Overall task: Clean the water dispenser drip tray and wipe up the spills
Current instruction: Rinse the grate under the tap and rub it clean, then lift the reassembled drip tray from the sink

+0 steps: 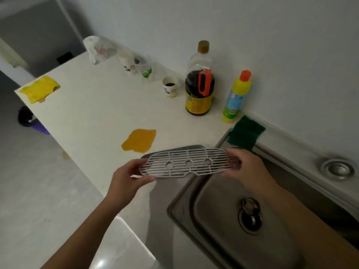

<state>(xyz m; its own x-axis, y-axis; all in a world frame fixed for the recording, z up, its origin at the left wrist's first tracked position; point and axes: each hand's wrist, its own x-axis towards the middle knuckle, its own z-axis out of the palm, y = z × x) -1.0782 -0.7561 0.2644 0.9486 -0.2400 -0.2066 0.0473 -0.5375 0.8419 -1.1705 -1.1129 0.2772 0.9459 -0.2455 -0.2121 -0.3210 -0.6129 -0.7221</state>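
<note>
A slotted grate [188, 164] is held level above the left rim of the sink [229, 220], gripped at one end by the left hand [129, 178] and at the other by the right hand [245, 167]. Beyond the sink, an orange cloth [139, 140] lies on the counter [93, 105]; a green pad [245, 132] rests at the sink's far corner.

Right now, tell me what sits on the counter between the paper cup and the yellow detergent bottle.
In the head view, a large dark sauce bottle stands between the paper cup and the yellow detergent bottle.
</note>
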